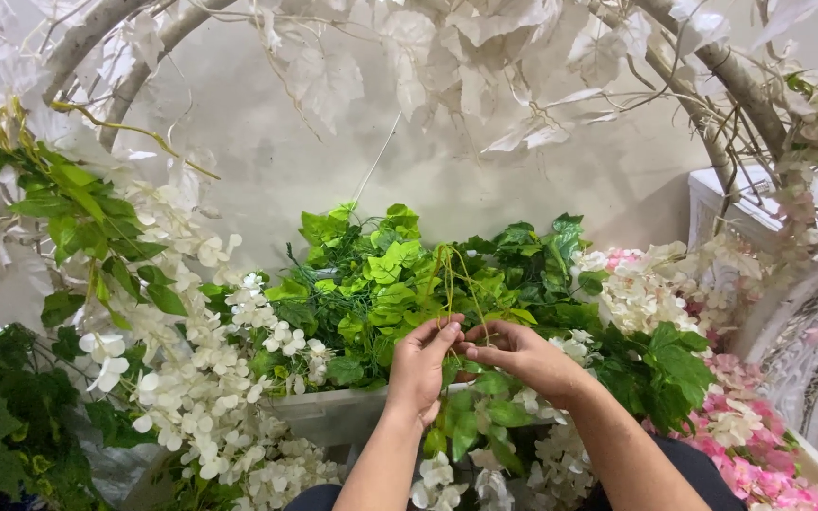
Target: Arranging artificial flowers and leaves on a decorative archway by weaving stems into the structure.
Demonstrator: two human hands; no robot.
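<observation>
My left hand (420, 364) and my right hand (515, 355) meet at the centre of the head view, fingertips pinched together on a thin green artificial vine stem (450, 284) that rises in a loop above them. Leafy green vine strands (485, 416) hang down from my hands between my forearms. Just behind the hands lies a heap of green artificial leaves (381, 274).
White artificial flower garlands (191, 378) hang at the left, pink and white blossoms (731, 416) pile at the right. A branch arch with white leaves (485, 57) spans overhead. A pale container's rim (333, 412) shows under the greenery. A plain wall (333, 151) stands behind.
</observation>
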